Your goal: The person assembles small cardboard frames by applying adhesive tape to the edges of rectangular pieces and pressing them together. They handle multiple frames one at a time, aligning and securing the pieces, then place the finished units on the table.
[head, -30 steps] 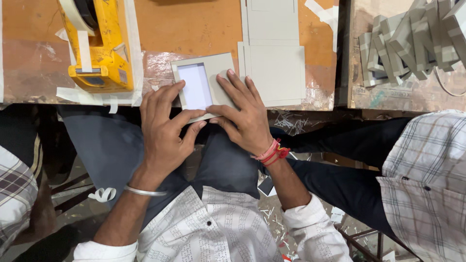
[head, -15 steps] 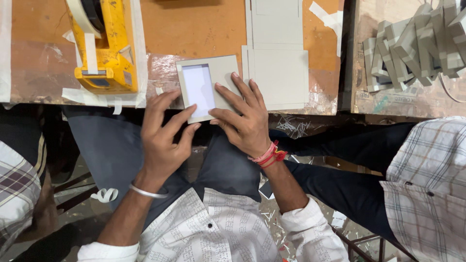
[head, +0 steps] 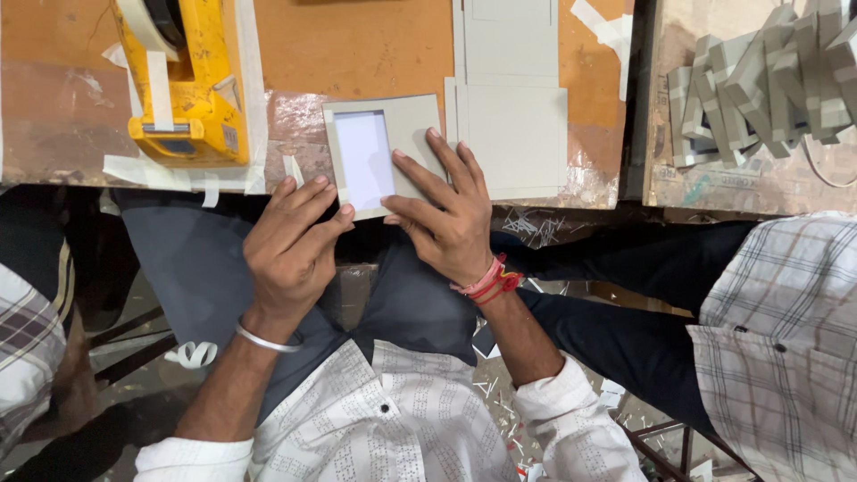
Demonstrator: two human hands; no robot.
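Note:
A grey card frame (head: 420, 125) with a white window lies at the near edge of the brown worktable (head: 357, 45), partly overhanging my lap. My right hand (head: 446, 214), with a red thread at the wrist, lies flat on the frame's right half, fingers spread, pressing it down. My left hand (head: 290, 245), wearing a silver bangle, has its fingers bunched together, with the tips on the frame's near left corner.
A yellow tape dispenser (head: 192, 98) stands on the table at the left, with white tape strips stuck around it. Flat grey card sheets (head: 518, 134) lie right of the frame. Folded grey card pieces (head: 768, 80) are piled far right. Other people in checked shirts sit at my right (head: 786, 339) and left (head: 27, 330).
My left fingertips have drawn back a little to the left along the frame's near edge. My right hand stays flat on the frame, which has barely moved.

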